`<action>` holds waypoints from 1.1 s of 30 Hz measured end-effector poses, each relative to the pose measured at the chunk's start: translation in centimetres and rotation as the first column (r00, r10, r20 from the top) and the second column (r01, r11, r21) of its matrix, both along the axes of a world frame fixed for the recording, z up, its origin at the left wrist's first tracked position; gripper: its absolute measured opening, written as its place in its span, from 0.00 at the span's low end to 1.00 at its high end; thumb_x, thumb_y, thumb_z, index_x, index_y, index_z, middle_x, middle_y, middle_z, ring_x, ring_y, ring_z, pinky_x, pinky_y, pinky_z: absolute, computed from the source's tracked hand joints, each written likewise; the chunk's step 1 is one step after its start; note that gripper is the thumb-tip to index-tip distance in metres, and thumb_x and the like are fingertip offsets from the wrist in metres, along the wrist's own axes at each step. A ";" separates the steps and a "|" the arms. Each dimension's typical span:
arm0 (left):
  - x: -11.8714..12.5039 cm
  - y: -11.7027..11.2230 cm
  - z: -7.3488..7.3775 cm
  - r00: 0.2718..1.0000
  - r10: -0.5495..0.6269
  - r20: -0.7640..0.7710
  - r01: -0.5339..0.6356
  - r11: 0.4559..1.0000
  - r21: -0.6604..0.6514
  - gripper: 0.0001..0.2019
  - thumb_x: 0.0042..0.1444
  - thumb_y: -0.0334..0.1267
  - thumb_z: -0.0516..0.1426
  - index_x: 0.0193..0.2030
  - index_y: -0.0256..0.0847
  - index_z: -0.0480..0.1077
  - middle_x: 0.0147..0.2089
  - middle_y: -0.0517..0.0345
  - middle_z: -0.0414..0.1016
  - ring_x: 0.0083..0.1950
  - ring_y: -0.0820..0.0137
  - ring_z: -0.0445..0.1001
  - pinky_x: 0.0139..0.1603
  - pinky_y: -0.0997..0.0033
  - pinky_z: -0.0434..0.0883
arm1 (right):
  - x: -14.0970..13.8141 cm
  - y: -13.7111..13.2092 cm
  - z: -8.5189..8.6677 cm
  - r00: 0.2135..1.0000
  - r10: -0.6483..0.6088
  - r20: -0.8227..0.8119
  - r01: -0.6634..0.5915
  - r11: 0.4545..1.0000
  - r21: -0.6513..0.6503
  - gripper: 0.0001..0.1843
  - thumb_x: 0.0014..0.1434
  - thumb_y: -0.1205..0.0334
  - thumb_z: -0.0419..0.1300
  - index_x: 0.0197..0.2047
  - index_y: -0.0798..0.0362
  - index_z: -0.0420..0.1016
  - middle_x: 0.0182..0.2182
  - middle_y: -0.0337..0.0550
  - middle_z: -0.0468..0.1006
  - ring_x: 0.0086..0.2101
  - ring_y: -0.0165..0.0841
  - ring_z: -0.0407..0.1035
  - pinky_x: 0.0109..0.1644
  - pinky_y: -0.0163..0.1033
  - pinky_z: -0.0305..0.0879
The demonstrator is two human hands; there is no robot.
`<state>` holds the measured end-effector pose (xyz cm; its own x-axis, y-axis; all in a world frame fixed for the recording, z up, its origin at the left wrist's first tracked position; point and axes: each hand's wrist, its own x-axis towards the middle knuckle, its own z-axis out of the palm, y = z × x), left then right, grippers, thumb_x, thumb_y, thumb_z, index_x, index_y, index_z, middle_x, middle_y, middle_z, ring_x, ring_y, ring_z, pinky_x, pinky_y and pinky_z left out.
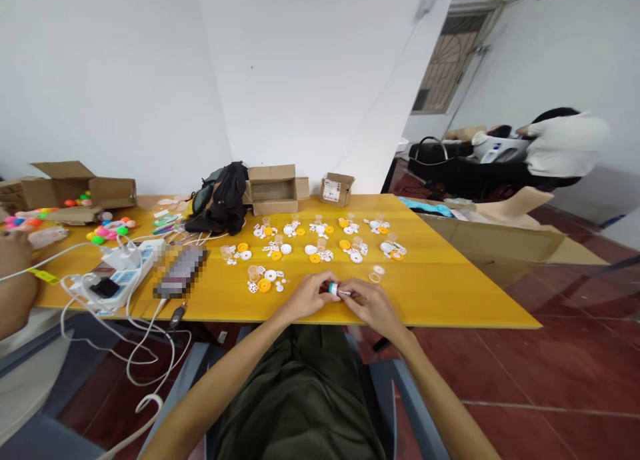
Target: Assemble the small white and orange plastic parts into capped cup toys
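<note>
My left hand (pixel 307 295) and my right hand (pixel 369 302) meet at the near edge of the yellow table (pixel 450 293). Both pinch a small white plastic part (pixel 336 289) with a bluish band between their fingertips. Just beyond my right hand lie two loose rings (pixel 376 274). Several small groups of white and yellow plastic parts (pixel 320 243), some with clear cups, are spread in rows farther out on the table. One such group (pixel 265 280) lies to the left of my left hand.
A white power strip (pixel 125 270) with cables and a phone (pixel 180 271) sit at left. Cardboard boxes (pixel 273 188), a black bag (pixel 223 197) and coloured balls (pixel 107 232) line the far edge. Another person's arm (pixel 15 280) is at far left; someone bends over at back right (pixel 560 147).
</note>
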<state>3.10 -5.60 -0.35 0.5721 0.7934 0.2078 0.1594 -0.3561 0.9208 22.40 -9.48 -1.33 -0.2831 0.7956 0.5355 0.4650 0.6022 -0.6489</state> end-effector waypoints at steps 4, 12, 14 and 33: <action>0.1 0.2 -0.3 0.999 0.005 0.036 -0.004 1.000 -0.029 0.08 0.51 0.33 0.63 0.40 0.40 0.73 0.36 0.59 0.78 0.39 0.67 0.75 0.44 0.69 0.71 | 0.1 -0.2 0.0 0.993 -0.002 -0.119 -0.011 0.994 -0.106 0.09 0.63 0.55 0.60 0.35 0.47 0.80 0.37 0.46 0.86 0.38 0.42 0.81 0.46 0.46 0.78; 0.3 0.2 -0.4 0.991 0.135 0.015 -0.135 0.991 0.018 0.11 0.49 0.29 0.61 0.41 0.42 0.71 0.41 0.58 0.78 0.42 0.66 0.75 0.47 0.67 0.72 | 0.4 0.9 -0.4 0.961 -0.115 -0.252 0.059 0.974 -0.220 0.13 0.59 0.48 0.62 0.36 0.47 0.81 0.38 0.46 0.86 0.40 0.42 0.81 0.44 0.45 0.79; 0.2 0.2 -0.3 0.985 0.171 -0.016 -0.169 0.983 0.073 0.13 0.49 0.27 0.61 0.42 0.42 0.70 0.43 0.57 0.77 0.45 0.64 0.75 0.51 0.64 0.71 | 0.5 1.2 -0.5 0.961 -0.134 -0.242 0.078 0.970 -0.229 0.13 0.58 0.48 0.63 0.35 0.47 0.81 0.37 0.46 0.85 0.39 0.42 0.80 0.43 0.45 0.78; -0.2 0.2 -0.7 0.956 0.286 -0.062 -0.270 0.945 0.185 0.12 0.49 0.27 0.62 0.40 0.44 0.71 0.45 0.56 0.76 0.52 0.59 0.72 0.56 0.59 0.70 | 0.0 2.1 -0.8 0.965 -0.111 -0.239 0.039 0.956 -0.290 0.17 0.59 0.47 0.62 0.44 0.50 0.81 0.33 0.44 0.84 0.34 0.40 0.78 0.42 0.45 0.77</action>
